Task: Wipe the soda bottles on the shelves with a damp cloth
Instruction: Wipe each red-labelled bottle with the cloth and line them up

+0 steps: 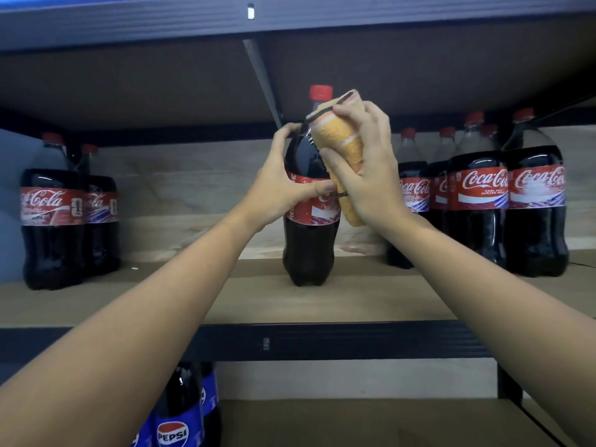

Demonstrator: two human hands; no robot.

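From the head view, the work is in the middle of one bottle (309, 221), which stands alone at the center of the wooden shelf (290, 304), apart from the others. The left hand (283, 185) grips it at the shoulder and label, fingers curled around, thumb on the label. The right hand (364, 169) holds the orange cloth (338, 146), folded thick, and presses it on the upper right side of the bottle, at about 1 o'clock from the label. The fingers wrap the cloth.

I judge that this bottle is only partly wiped; the lower body and the cap (321, 91) are not covered by the cloth now. I cannot tell which other bottles are already clean. Two Coca-Cola bottles (64, 227) stand at 9 o'clock and a bigger group (503, 214) at 3 o'clock. Pepsi bottles (180, 414) wait on the lower shelf at 7 o'clock, so much work seems left.

All bottles look full of dark soda, caps on, and none is open
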